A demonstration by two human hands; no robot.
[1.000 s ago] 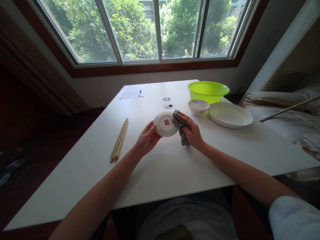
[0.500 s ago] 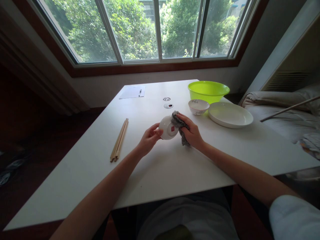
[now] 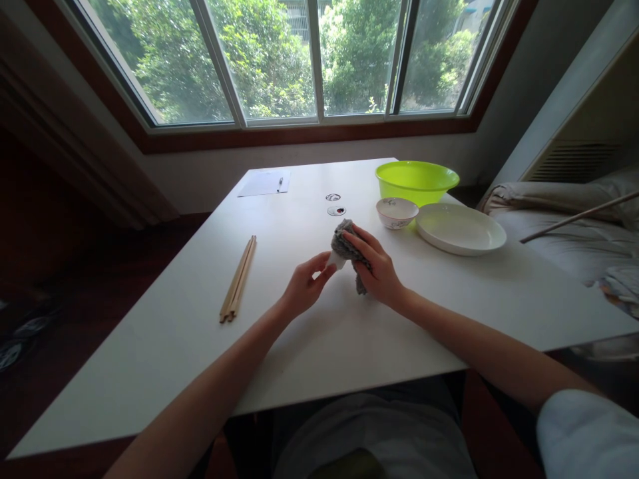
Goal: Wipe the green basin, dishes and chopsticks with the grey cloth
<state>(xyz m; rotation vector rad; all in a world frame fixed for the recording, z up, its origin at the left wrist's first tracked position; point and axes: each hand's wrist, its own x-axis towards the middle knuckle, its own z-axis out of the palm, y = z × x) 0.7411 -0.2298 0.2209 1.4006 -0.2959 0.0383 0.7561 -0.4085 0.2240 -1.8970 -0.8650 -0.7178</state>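
Observation:
Over the middle of the table, my left hand [image 3: 308, 283] pinches a small white bowl [image 3: 336, 260] by its edge. Much of the bowl is hidden behind a grey cloth [image 3: 343, 241]. My right hand [image 3: 378, 266] grips that cloth and presses it against the bowl from the right, with one end of the cloth hanging below the fingers. Beyond my right hand stands a patterned bowl [image 3: 397, 213], upright. Beside it lies a white oval plate [image 3: 460, 229].
A lime-green basin [image 3: 417, 183] stands at the table's back right. Several wooden chopsticks [image 3: 238, 279] lie to the left. Paper [image 3: 263, 183] with a pen [image 3: 280, 184] rests at the back left. Two round inserts [image 3: 336, 211] mark the white tabletop [image 3: 299, 359].
The bowl in my left hand has turned, so its red-stamped base no longer shows. My right hand and the cloth have shifted slightly left, covering more of it.

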